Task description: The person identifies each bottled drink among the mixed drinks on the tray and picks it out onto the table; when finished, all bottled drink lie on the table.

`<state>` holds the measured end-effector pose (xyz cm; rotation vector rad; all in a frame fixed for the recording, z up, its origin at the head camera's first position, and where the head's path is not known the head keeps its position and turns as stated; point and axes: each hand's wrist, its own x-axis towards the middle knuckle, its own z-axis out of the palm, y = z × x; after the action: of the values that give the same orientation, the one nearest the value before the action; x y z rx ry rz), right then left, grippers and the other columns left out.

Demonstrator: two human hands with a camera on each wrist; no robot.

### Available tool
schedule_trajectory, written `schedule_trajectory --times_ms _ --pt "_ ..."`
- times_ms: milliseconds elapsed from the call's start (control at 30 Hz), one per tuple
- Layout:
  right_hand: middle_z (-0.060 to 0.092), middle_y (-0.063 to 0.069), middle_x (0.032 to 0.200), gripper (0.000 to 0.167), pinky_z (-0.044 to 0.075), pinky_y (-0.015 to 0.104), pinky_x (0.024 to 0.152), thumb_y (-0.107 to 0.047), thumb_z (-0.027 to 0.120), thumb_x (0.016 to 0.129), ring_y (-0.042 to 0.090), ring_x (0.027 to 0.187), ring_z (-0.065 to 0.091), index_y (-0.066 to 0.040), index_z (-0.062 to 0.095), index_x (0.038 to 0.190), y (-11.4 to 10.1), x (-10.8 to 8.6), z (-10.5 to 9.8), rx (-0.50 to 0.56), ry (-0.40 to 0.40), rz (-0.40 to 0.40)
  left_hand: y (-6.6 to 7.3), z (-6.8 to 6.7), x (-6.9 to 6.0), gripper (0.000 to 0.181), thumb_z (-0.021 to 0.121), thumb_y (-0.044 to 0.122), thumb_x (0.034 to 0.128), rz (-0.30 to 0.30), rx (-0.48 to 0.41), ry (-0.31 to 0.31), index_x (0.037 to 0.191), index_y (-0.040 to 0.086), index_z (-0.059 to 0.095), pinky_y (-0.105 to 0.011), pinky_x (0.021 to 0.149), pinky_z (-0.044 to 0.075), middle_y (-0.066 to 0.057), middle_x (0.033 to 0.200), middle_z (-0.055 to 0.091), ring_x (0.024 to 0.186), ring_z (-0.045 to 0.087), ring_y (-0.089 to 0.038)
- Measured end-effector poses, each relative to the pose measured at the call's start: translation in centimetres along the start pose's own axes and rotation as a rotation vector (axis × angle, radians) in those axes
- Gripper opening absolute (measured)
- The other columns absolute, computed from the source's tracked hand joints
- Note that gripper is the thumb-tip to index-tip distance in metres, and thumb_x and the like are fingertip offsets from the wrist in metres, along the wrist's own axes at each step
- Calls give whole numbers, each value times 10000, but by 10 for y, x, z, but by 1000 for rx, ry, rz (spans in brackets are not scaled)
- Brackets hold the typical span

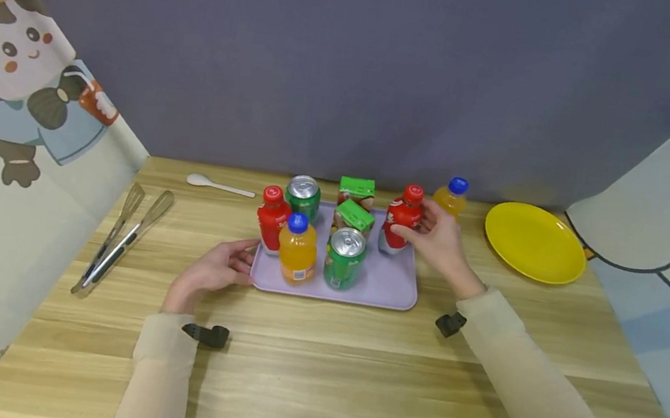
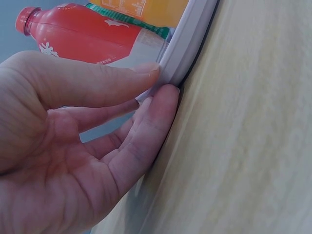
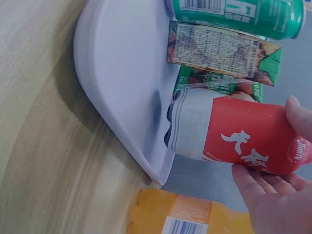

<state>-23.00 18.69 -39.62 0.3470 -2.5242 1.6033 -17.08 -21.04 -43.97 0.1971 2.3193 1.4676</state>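
My right hand [image 1: 442,242] [image 3: 280,200] grips a red bottle [image 1: 400,222] [image 3: 243,134] between thumb and fingers over the right part of the pale purple tray [image 1: 389,284] [image 3: 129,73]; its base appears slightly off the surface. At the tray's left front corner, my left hand [image 1: 217,267] [image 2: 83,131] pinches the rim [image 2: 187,46], thumb above and fingertips against the outer edge. The tray holds another red bottle [image 1: 272,222] [image 2: 87,34], an orange bottle [image 1: 298,254], two green cans [image 1: 344,264] [image 1: 303,197] and two green-topped cartons [image 1: 354,217] [image 1: 357,189].
Beyond my right hand stands another orange bottle [image 1: 450,198] [image 3: 190,214], outside the tray. A yellow plate [image 1: 532,242] lies at the right. A white spoon [image 1: 222,186] and metal tongs [image 1: 124,244] lie at the left. A grey wall [image 1: 354,69] borders the table's back.
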Motion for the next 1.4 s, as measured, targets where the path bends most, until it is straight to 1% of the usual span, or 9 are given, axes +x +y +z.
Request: schedule_trajectory --times_ms 267,500,567,700,833,967,1100,1233,1400 --pt "609 188 1196 657 498 379 874 -144 817 762 300 1035 616 32 504 1312 -4 -5 -6 24 -16 -17 -1 1 0 788 693 -138 766 3 9 5 1457 -25 329 -289 747 527 -205 1086 542 867 569 -272" --pt "623 189 1171 630 505 360 860 -153 807 776 309 1011 625 43 512 1297 -10 -14 -19 17 0 -12 -3 1 2 786 690 -136 772 -3 7 1 1460 -16 328 -294 759 526 -201 1091 540 870 573 -264" --pt "621 199 1169 611 505 365 861 -120 797 783 319 1011 623 52 512 1294 -14 -18 -23 20 2 -12 -3 1 2 784 692 -135 771 -1 5 0 1458 -20 330 -291 757 525 -201 1088 539 869 573 -264" --pt "610 248 1159 572 516 345 838 -47 772 792 365 1001 616 100 506 1277 -33 -27 -30 -1 4 -23 -3 1 1 786 692 -138 766 10 7 -4 1452 -42 321 -285 747 524 -213 1085 539 865 574 -265" --pt "603 273 1154 569 524 294 810 -31 767 791 351 978 626 124 501 1270 -44 -32 -35 7 0 -30 -2 0 0 788 691 -138 763 12 12 0 1452 -42 321 -284 743 524 -213 1084 539 862 573 -264" --pt "606 233 1178 593 512 263 823 -87 777 797 310 991 627 80 505 1296 -30 -31 -40 14 8 -7 -1 0 0 783 693 -132 766 3 12 7 1453 -25 334 -294 753 523 -204 1089 540 866 572 -269" --pt "611 183 1193 600 503 255 836 -155 784 801 304 1012 617 22 516 1307 -12 -32 -45 0 35 31 -1 -1 0 779 695 -118 774 1 25 4 1456 -22 330 -305 765 523 -205 1102 540 877 572 -271" --pt "619 160 1180 588 502 229 822 -204 791 796 288 1004 618 -4 534 1286 -7 -35 -49 -13 58 51 -1 -1 0 778 694 -120 775 -5 20 4 1456 -21 331 -303 765 522 -209 1106 539 881 571 -274" --pt "624 175 1159 562 500 201 800 -187 784 803 287 979 623 8 542 1270 -5 -38 -56 -44 78 40 -2 -1 1 781 691 -122 777 -3 13 -1 1458 -24 322 -296 768 520 -212 1112 535 885 569 -275"
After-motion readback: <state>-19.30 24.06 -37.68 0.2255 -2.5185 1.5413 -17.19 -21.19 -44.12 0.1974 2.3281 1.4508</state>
